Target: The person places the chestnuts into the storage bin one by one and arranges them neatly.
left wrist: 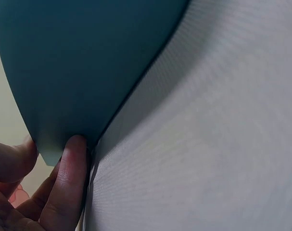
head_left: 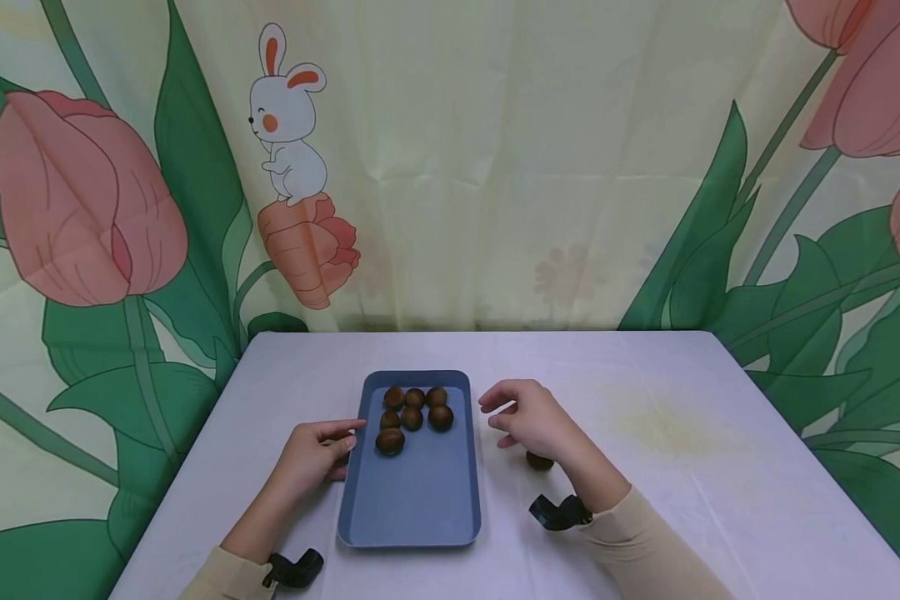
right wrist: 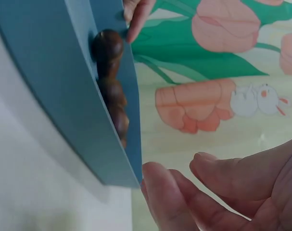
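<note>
Several glossy brown chestnuts [head_left: 412,417] sit in the far half of a blue rectangular tray [head_left: 412,508]. At the tray's left side, my left hand [head_left: 311,454] pinches the rim, one finger over the edge and another digit [left wrist: 66,185] against the outer wall. My right hand [head_left: 532,419] hovers just right of the tray, fingers loosely bent and holding nothing. Partly hidden under that forearm, one more chestnut [head_left: 540,461] lies on the table. The right wrist view has the row of chestnuts [right wrist: 111,91] beyond the near tray wall.
A white cloth covers the table [head_left: 645,517]. Behind it hangs a curtain [head_left: 495,167] printed with tulips and a rabbit on a carrot. Each wrist carries a black camera mount [head_left: 558,512].
</note>
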`<state>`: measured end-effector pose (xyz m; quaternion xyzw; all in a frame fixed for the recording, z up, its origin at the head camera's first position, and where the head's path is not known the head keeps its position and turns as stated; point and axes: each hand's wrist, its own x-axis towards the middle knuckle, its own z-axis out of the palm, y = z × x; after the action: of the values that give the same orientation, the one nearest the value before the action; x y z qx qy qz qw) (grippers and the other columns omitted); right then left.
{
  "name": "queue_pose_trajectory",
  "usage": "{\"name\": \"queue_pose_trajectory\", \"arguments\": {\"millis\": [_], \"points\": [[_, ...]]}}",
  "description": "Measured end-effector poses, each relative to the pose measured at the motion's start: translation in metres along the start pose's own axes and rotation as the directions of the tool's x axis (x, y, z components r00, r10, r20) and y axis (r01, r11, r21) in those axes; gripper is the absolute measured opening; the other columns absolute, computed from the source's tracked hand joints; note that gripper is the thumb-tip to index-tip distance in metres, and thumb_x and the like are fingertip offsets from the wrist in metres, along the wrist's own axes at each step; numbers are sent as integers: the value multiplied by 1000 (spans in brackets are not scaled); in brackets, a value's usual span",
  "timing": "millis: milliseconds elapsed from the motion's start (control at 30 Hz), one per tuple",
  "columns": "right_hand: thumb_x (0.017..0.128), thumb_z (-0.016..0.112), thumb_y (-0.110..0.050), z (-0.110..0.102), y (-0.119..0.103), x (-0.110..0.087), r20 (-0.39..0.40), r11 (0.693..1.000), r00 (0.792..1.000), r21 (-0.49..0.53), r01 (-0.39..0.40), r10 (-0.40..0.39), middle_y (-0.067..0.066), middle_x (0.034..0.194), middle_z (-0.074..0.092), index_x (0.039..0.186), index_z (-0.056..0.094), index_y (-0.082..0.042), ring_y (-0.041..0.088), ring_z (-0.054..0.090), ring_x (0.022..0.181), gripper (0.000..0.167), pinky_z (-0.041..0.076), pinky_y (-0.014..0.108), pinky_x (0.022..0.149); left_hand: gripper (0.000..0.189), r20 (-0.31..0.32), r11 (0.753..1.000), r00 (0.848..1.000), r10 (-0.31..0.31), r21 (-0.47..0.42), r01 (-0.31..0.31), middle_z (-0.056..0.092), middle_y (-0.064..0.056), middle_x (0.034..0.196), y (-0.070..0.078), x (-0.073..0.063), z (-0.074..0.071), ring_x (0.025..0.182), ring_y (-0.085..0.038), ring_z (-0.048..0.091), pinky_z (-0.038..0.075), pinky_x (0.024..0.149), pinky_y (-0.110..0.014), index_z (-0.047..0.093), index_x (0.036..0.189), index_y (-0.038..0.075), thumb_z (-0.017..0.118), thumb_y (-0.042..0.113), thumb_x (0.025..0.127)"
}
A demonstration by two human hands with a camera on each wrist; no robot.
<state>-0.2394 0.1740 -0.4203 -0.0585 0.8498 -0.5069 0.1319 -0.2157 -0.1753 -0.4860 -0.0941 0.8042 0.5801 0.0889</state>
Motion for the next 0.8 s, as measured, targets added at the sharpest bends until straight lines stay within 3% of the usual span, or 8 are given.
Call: {"name": "queue_pose_trajectory", "arguments": {"millis": [333, 800], "points": [[99, 70, 1, -23, 11, -12, -45, 996, 996, -28, -81, 79, 19, 127, 74, 123, 75, -4, 34, 73, 99, 25, 68, 38, 68, 32, 4, 1000, 1000, 2, 1, -2, 70, -18, 121, 0, -1, -1, 86, -17, 76, 68, 66, -33, 78, 132, 11, 69, 2, 103], [97, 68, 2, -53, 36, -28, -69, 993, 994, -84, -89, 83, 21, 131, 71, 127, 71, 0, 25, 75, 101, 30, 68, 38, 68, 32, 5, 1000, 1000, 7, -5, -7, 71, -18, 121, -2, 1, -1, 87, -17, 75, 68, 66, -34, 78, 132, 11, 68, 2, 103]]}}
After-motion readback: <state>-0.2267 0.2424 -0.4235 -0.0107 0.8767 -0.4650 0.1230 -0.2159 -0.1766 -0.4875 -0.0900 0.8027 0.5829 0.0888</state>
